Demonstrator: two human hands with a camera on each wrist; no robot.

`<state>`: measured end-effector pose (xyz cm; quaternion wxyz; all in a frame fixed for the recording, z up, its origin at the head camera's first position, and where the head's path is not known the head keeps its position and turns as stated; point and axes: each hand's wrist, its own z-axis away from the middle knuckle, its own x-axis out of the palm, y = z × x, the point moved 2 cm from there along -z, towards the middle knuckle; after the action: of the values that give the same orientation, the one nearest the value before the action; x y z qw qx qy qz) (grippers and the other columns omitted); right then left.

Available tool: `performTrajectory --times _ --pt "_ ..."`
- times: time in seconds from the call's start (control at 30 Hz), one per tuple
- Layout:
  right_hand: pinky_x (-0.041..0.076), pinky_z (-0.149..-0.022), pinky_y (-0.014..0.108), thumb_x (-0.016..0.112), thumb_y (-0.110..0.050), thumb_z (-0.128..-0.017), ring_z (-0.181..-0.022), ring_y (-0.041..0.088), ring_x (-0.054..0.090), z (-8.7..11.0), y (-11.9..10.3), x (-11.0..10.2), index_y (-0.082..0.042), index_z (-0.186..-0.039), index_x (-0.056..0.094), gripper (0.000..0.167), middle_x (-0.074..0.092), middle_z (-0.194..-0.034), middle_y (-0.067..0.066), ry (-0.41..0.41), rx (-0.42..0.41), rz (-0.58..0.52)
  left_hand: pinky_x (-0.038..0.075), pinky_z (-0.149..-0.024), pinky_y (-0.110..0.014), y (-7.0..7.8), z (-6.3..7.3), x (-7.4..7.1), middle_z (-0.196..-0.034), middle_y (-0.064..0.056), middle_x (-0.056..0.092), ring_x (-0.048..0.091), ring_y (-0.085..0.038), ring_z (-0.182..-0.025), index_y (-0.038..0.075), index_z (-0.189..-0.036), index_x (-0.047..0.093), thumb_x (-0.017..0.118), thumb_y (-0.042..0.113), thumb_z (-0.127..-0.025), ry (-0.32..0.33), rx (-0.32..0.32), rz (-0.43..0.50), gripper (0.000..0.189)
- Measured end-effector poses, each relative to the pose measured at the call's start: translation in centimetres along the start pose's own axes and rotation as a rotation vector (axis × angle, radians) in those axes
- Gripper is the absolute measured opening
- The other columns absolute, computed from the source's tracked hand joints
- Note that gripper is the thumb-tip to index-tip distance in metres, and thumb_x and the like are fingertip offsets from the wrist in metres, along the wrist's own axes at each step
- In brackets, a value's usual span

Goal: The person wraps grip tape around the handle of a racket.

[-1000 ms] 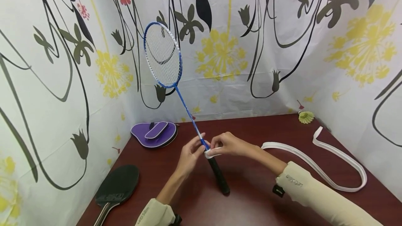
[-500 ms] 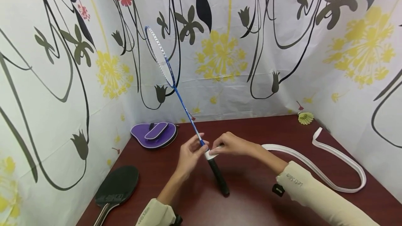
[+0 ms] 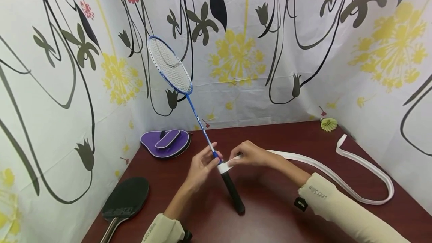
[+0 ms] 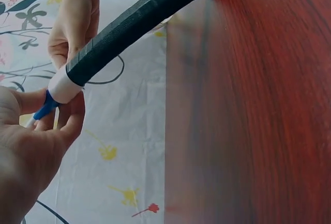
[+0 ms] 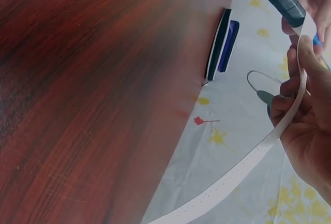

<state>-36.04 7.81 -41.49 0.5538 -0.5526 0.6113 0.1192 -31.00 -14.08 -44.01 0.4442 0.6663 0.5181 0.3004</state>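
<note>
A blue and white badminton racket (image 3: 202, 125) leans up to the left, strings at the top, its black handle (image 3: 233, 192) pointing down toward the table. My left hand (image 3: 201, 166) pinches the blue cone just above the handle between thumb and fingers. With thumb and forefinger my right hand (image 3: 251, 153) pinches a white grip tape (image 5: 227, 185), one end of which wraps the top of the black handle. In the left wrist view the wrapped white band (image 4: 64, 85) sits between the blue cone and the black grip. The tape's long tail runs behind the right forearm across the table.
On the dark red table (image 3: 270, 220) a black table tennis bat (image 3: 126, 198) lies at the left. A purple bat case (image 3: 165, 144) rests at the back left, a yellow shuttlecock (image 3: 328, 124) at the back right. Flower-patterned curtains (image 3: 243, 104) stand behind and at both sides.
The racket head has turned about its shaft, edge-on half a second ago and showing its strings again now. Both hands stay at the handle's top, where the white band looks broader than a second ago.
</note>
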Motion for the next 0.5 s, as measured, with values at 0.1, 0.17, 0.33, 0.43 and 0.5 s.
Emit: performTrajectory --times 0.1,0.17,0.33,0.43,0.5 --pt "0.049 -0.063 0.02 0.08 -0.037 -0.093 -0.067 -0.002 0.056 -0.04 -0.12 0.05 -0.026 -0.088 0.081 0.012 0.073 -0.079 -0.02 -0.004 0.008 -0.006 0.055 -0.1 -0.033 0.24 0.01 -0.02 -0.116 -0.033 0.065 0.067 -0.039 -0.113 -0.001 -0.152 0.046 0.06 -0.002 -0.103 -0.052 0.017 0.027 0.051" --pt "0.051 -0.065 0.02 0.08 -0.036 -0.093 -0.07 -0.002 0.06 -0.06 -0.2 0.05 -0.024 -0.093 0.082 0.012 0.074 -0.083 -0.022 -0.012 0.021 -0.026 0.054 -0.101 -0.035 0.43 -0.04 -0.01 -0.119 -0.036 0.062 0.067 -0.036 -0.114 0.0 -0.152 0.045 0.059 -0.001 -0.103 -0.083 0.02 0.048 0.051" --pt "0.053 -0.068 0.022 0.077 -0.03 -0.096 -0.075 0.0 0.062 -0.01 -0.41 0.15 -0.015 -0.109 0.082 0.02 0.078 -0.096 -0.013 -0.073 0.028 -0.107 0.054 -0.102 -0.035 0.47 -0.11 -0.08 -0.123 -0.039 0.059 0.067 -0.027 -0.113 0.001 -0.152 0.044 0.056 -0.001 -0.105 -0.125 0.016 0.092 0.049" --pt "0.054 -0.069 0.022 0.074 -0.027 -0.099 -0.077 0.001 0.062 0.0 -0.48 0.26 -0.011 -0.113 0.081 0.023 0.079 -0.102 -0.008 -0.12 0.016 -0.137 0.054 -0.101 -0.035 0.23 -0.08 -0.19 -0.123 -0.037 0.06 0.067 -0.025 -0.112 -0.001 -0.153 0.042 0.055 -0.003 -0.105 -0.137 0.021 0.11 0.05" --pt "0.054 -0.071 0.022 0.072 -0.027 -0.1 -0.08 0.001 0.063 -0.01 -0.5 0.31 -0.009 -0.116 0.08 0.025 0.079 -0.105 -0.006 -0.146 0.009 -0.147 0.054 -0.102 -0.035 0.09 -0.02 -0.26 -0.124 -0.036 0.06 0.068 -0.025 -0.113 -0.002 -0.154 0.04 0.054 -0.003 -0.105 -0.144 0.022 0.124 0.051"
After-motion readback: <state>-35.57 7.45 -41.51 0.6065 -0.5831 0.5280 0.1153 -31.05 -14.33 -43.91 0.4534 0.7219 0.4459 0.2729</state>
